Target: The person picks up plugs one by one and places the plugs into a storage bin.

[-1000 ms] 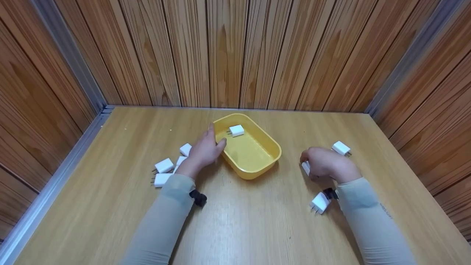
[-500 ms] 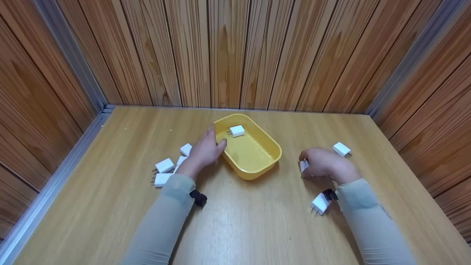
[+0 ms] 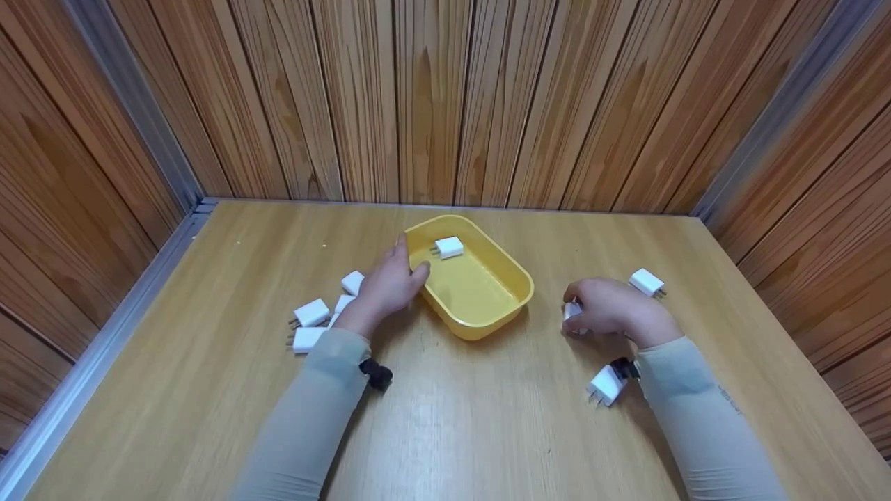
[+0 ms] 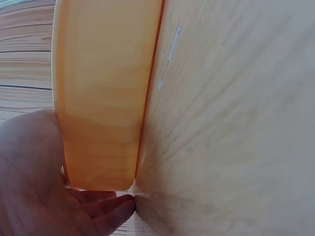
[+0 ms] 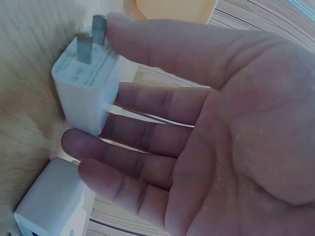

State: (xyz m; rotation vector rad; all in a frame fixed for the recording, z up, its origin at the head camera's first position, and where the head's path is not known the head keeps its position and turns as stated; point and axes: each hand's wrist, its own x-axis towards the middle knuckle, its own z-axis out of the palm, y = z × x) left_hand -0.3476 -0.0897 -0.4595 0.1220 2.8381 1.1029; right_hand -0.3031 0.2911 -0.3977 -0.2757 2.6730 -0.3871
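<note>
A yellow plastic bin (image 3: 480, 327) stands at mid-table with one white charger plug (image 3: 449, 247) lying inside. My left hand (image 3: 391, 282) holds the bin's left corner, its thumb over the rim and its fingers along the outer wall (image 4: 106, 98). At the right, my right hand (image 3: 612, 306) pinches a white two-prong charger (image 5: 86, 91) low over the tabletop. Its thumb is at the prongs and its fingers are on the far side. In the right wrist view the prongs point up, with small print on the face around them.
Several white chargers (image 3: 311, 313) lie in a group left of the bin, partly hidden by my left wrist. Another charger (image 3: 647, 282) lies beyond my right hand, and one more (image 3: 605, 385) beside my right wrist strap. Wood-plank walls (image 3: 431, 104) enclose the table.
The charger in my right hand has turned and shifted slightly left, and the thumb and fingers have closed further around it. My left hand and the bin have stayed in place.
</note>
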